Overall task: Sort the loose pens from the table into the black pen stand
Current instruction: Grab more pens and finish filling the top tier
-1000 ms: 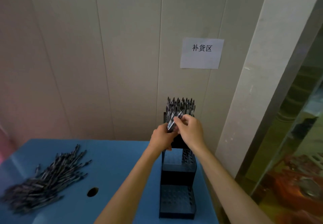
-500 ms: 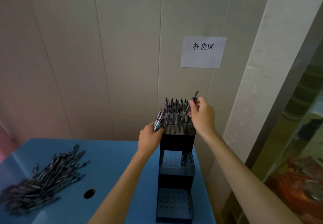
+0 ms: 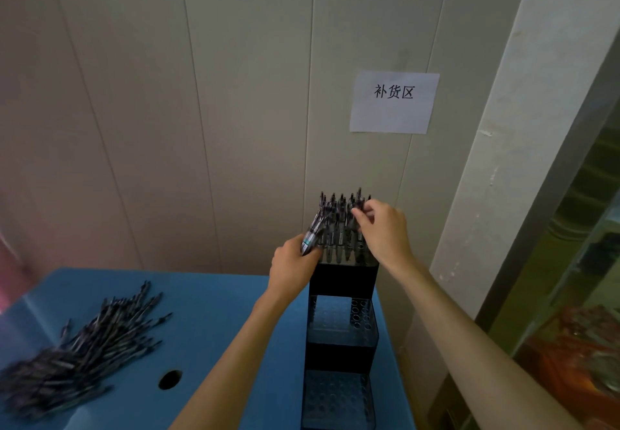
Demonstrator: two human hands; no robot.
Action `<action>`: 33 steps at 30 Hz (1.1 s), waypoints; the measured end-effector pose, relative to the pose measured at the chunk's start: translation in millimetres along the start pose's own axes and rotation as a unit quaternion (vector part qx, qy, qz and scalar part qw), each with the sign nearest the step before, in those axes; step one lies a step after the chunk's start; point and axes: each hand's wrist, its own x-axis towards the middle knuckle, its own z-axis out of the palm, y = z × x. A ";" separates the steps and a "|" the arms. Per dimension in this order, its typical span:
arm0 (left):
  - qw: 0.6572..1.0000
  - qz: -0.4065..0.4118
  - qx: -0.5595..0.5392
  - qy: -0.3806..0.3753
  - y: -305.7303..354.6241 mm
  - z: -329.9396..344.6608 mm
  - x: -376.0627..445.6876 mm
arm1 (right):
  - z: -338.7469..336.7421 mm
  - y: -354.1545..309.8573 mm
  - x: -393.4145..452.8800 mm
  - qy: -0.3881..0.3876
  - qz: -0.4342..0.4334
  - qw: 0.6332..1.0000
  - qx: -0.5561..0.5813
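The left hand [image 3: 293, 266] was wrapped round a small bunch of pens [image 3: 313, 231], fingers curled tight, holding them just at the left edge of the stand's top tier. Those pens pointed up and a little to the right, leaning toward the packed row. The right hand [image 3: 385, 228] was up at the top tier too, thumb and forefinger pinched on the upper end of one pen [image 3: 359, 206] among those already standing there. Whether that pen was fully seated in its hole, I couldn't tell; the fingers and the neighbouring pens hid its lower part.

The stand [image 3: 342, 282] rose in three steps at the right edge of the blue table [image 3: 214, 308], hard by the wall. Its top tier looked nearly full, pens upright and close together. The two lower tiers showed bare holes.

Here was what mattered: the bunch lay immediately left of the right hand, its long axis nearly upright and roughly parallel to the standing pens, so the right hand was the nearer one to draw the next pen across. I judged a short reach leftward would do it, then straight down into a free hole.

The main pile [image 3: 77, 352] lay well apart at the table's left, fanned out, clearly plenty left to sort. A paper sign [image 3: 394, 102] hung on the wall above.
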 end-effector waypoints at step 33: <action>0.998 0.039 -0.012 -0.042 10.9 17.5 0.4 | -15.3 -12.7 -12.8 -0.211 0.096 0.964 0.128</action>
